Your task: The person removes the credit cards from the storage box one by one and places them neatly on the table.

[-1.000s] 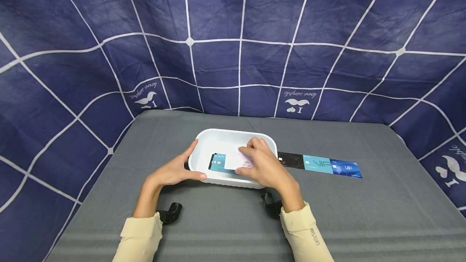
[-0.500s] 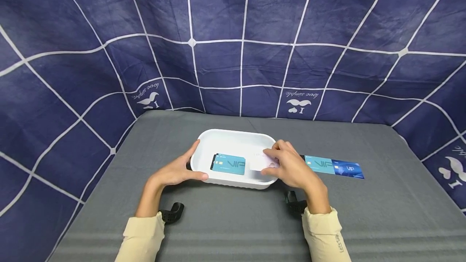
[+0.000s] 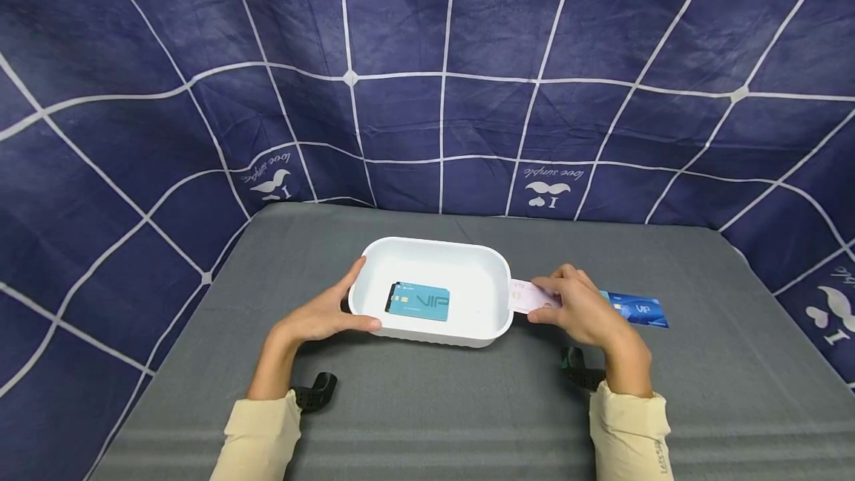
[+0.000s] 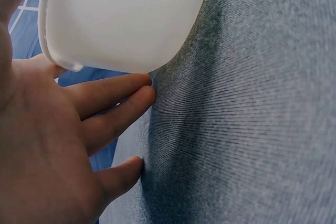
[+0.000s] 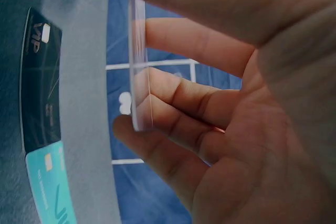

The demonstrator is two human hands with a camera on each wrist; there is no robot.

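My left hand [image 3: 323, 310] holds the left end of a white plastic tray [image 3: 481, 334], thumb on the near rim and index finger at the far rim. In the left wrist view its other fingers [image 4: 118, 124] stretch under the tray's end, close to the cloth. Inside the tray lies a teal VIP card [image 3: 419, 301] with a dark edge showing beneath it. Just right of the tray, my right hand [image 3: 588, 310] pinches a pale pink card [image 3: 524, 295] between thumb and fingers. The right wrist view shows this card edge-on [image 5: 137, 66].
Beneath the right hand, a black VIP card [image 5: 41, 82] and a teal card [image 5: 50, 182] lie in a row, with a blue VIP card [image 3: 641, 310] at the right end. Grey cloth [image 3: 427, 407] covers the table; a blue checked curtain [image 3: 401, 117] stands behind.
My right hand has carried the pale card rightward, from over the teal card in the tray to beyond the tray's right end. The left hand and tray stay nearly still.
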